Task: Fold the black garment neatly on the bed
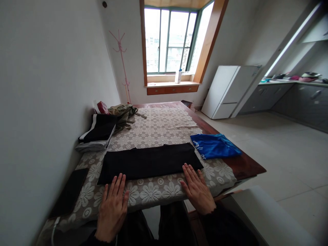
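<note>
Now: flat hands at a folded black cloth

Both hands lie open, palms down, on the lace tablecloth at lower centre. Left hand and right hand each have fingertips touching the near edge of the black cloth, folded mid-frame. Right of it lies a blue garment.

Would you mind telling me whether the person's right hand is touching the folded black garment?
Touching. In the head view, the right hand lies flat with its fingertips overlapping the near edge of the folded black garment.
</note>
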A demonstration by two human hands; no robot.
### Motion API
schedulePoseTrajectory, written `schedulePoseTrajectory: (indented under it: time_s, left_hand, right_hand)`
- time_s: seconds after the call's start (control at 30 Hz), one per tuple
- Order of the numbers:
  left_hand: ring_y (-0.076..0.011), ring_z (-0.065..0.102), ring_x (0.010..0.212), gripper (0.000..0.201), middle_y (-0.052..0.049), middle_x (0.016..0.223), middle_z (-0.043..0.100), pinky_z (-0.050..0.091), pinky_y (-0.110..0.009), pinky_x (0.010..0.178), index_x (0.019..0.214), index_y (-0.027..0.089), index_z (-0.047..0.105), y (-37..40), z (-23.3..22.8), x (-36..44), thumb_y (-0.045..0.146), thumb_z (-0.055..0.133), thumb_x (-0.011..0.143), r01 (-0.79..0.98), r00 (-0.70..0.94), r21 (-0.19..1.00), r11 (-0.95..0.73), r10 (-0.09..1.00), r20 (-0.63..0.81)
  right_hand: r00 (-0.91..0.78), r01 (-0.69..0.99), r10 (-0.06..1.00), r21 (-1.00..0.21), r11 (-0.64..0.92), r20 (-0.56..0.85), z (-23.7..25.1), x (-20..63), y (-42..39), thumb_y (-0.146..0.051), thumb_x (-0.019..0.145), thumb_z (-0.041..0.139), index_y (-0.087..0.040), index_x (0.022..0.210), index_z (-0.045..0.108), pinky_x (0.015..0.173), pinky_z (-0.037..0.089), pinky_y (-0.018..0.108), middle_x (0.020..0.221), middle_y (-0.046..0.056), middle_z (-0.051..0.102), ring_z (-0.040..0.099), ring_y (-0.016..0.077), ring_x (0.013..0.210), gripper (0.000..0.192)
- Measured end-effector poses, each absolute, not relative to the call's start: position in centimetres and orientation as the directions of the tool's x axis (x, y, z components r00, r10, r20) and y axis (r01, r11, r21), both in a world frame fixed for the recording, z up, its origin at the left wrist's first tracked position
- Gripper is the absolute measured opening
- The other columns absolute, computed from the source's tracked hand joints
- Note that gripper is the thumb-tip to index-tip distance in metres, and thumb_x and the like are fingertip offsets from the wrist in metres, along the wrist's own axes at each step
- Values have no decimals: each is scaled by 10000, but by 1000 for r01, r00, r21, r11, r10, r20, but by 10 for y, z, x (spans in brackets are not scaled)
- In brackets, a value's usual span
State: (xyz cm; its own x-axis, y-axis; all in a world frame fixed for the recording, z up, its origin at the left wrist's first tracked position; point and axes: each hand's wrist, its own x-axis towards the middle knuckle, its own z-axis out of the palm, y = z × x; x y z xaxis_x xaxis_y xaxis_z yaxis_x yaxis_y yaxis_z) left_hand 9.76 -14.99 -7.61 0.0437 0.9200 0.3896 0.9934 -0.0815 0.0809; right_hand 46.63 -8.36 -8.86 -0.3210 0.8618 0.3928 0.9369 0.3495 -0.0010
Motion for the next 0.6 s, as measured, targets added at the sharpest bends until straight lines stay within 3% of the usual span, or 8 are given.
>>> schedulePoseTrajectory:
  time_s: [0.27, 0.43, 0.6]
  left_hand:
    - [-266, 349, 1529, 695, -59, 1633, 433, 126, -532, 1288, 1657, 248, 114, -152, -77, 85, 338, 361, 1013, 989, 27, 122, -83, 915, 402]
    - [-286, 333, 1535, 639, -61, 1625, 449, 156, -558, 1275, 1632, 255, 269, -155, -70, 70, 356, 344, 1006, 986, -81, 167, 13, 908, 412]
    - [-294, 393, 1503, 601, -78, 1599, 488, 244, -556, 1253, 1559, 224, 432, -151, -68, 57, 415, 359, 993, 972, -138, 226, 69, 941, 309]
  right_hand:
    - [-319, 938, 854, 5, 348, 410, -92, 479, -79, -416, 1071, 312, -231, 1665, 65, 1272, 143, 500, 1673, 60, 320, 321, 246, 1536, 669]
    - [-195, 977, 879, 14, 211, 435, -100, 500, -75, -431, 1070, 260, -201, 1667, 68, 1256, 180, 500, 1677, 86, 313, 334, 250, 1528, 668]
    - [-215, 974, 886, 26, 225, 410, -103, 505, -75, -458, 1057, 285, -209, 1669, 88, 1252, 194, 505, 1677, 78, 320, 331, 266, 1528, 690]
